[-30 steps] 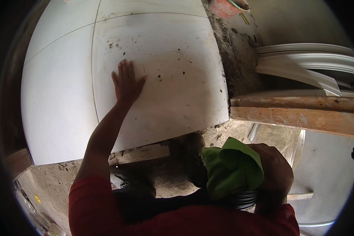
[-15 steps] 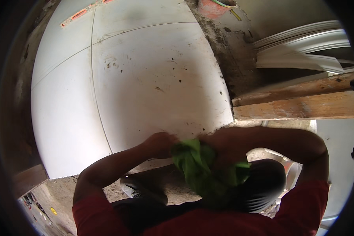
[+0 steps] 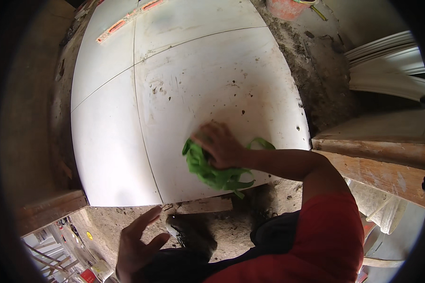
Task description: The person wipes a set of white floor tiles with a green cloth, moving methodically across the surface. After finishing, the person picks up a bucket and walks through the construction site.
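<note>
My right hand (image 3: pixel 217 144) presses a bunched green cloth (image 3: pixel 205 170) down onto a large white floor tile (image 3: pixel 193 94), near the tile's front edge. Loose strips of the cloth trail out around the palm, and some of the fingers are blurred. Dark crumbs and brownish smears dot the tile beyond the hand. My left hand (image 3: pixel 139 240) hangs at the lower left, near my knee, holding nothing, with its thumb and fingers apart.
A long level-like bar with orange-red insets (image 3: pixel 127 21) lies across the far tiles. A reddish bucket (image 3: pixel 288 8) stands at the far right. White curved strips (image 3: pixel 387 70) and wooden boards (image 3: pixel 373 167) are on the right. Rough bare ground (image 3: pixel 307 61) borders the tiles.
Both hands were together at the cloth close to my body. The right hand has carried the cloth forward onto the tile; the left has let go and moved back to the lower left.
</note>
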Demonstrator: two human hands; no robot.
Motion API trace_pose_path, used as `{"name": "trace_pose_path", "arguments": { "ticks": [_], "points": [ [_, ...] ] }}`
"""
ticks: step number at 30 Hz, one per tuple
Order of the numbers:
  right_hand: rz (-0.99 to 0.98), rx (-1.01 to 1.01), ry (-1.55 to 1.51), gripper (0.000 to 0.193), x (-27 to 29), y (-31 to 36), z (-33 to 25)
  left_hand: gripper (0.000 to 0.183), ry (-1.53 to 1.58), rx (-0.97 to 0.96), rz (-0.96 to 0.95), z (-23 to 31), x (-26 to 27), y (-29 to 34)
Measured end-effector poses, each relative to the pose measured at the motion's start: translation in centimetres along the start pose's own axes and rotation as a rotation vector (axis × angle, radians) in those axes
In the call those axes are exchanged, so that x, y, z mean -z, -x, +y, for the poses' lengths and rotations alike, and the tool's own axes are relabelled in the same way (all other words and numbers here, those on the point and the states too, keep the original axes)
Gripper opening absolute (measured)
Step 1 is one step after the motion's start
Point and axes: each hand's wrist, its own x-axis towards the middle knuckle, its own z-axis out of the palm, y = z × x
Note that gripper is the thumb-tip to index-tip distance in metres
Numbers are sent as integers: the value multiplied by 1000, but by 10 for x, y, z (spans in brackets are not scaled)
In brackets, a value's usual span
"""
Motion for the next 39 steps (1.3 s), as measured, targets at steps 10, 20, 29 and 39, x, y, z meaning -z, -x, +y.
{"name": "trace_pose_path", "arguments": {
  "ticks": [10, 20, 29, 39],
  "points": [
    [2, 110, 190, 43, 36, -43, 79, 51, -293, -46, -78, -18, -46, -63],
    [61, -88, -42, 75, 36, -19, -2, 50, -317, -120, -262, -34, -65, -72],
    [13, -7, 101, 95, -14, -51, 27, 48, -303, -231, -272, -34, -88, -58],
    [203, -201, 58, 83, -29, -91, 17, 43, -334, -222, -405, -27, -106, -66]
  ]
}}
